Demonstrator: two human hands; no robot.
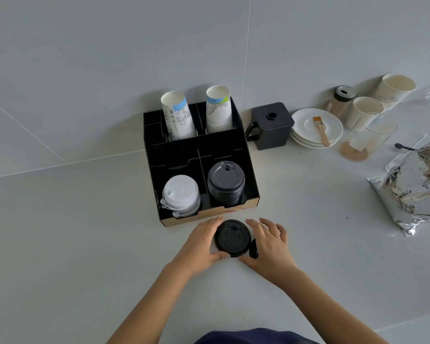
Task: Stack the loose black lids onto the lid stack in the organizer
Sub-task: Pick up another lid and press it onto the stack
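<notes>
A loose black lid (232, 238) lies on the counter just in front of the black organizer (174, 155). My left hand (201, 247) cups its left side, thumb and fingers against the rim. My right hand (268, 242) curls around its right side, and the edge of a second black lid (253, 250) shows under that palm. The black lid stack (226, 182) stands in the organizer's front right compartment. A white lid stack (181, 194) fills the front left one.
Two printed paper cup stacks (178, 117) lean in the organizer's back compartments. To the right stand a black square box (271, 125), stacked white saucers (317, 127) with a brush, paper cups (368, 110), a clear glass (369, 137) and a crumpled foil bag (412, 184).
</notes>
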